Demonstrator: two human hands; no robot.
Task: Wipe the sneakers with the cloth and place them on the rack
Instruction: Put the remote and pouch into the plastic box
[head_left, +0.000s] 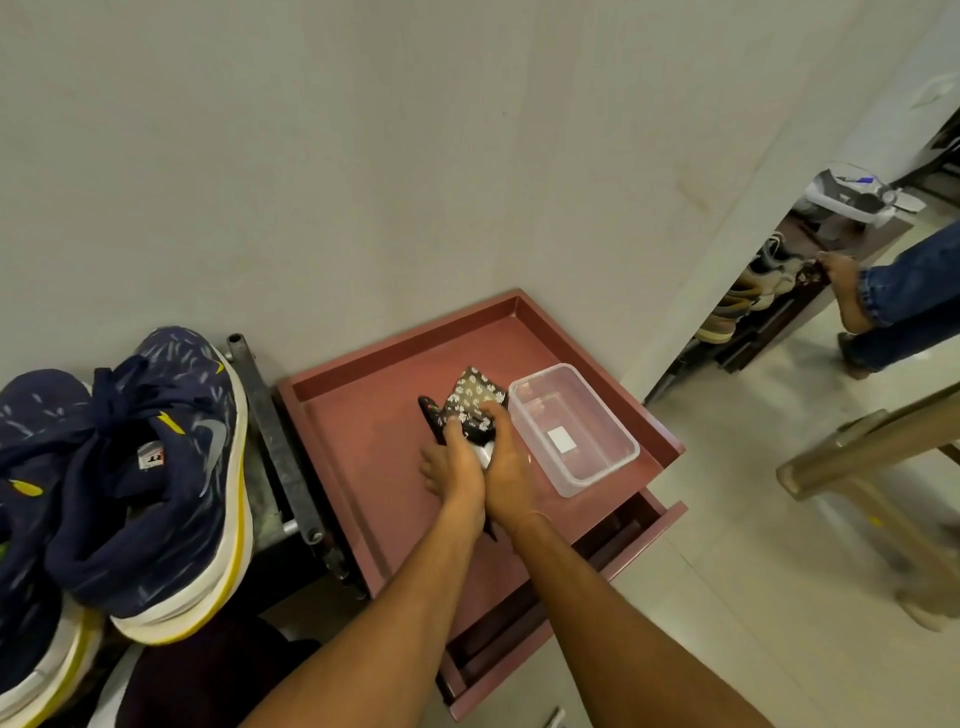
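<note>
A dark cloth with white daisy print (475, 392) lies bunched on the maroon cabinet top (374, 415). Both hands meet over its near end. My left hand (452, 465) grips the cloth with curled fingers, and my right hand (506, 457) holds it from the right side. Two navy sneakers with white and yellow soles stand at the left on a dark metal rack (275, 436): one (161, 483) tilted on its side, the other (31, 519) partly cut off by the frame edge.
A clear plastic container (574, 428) sits on the cabinet top right of my hands. A drawer (571, 582) below is pulled partly open. Another person's foot and jeans leg (883, 296) are at the right by a shoe shelf. A wooden frame (872, 452) stands near right.
</note>
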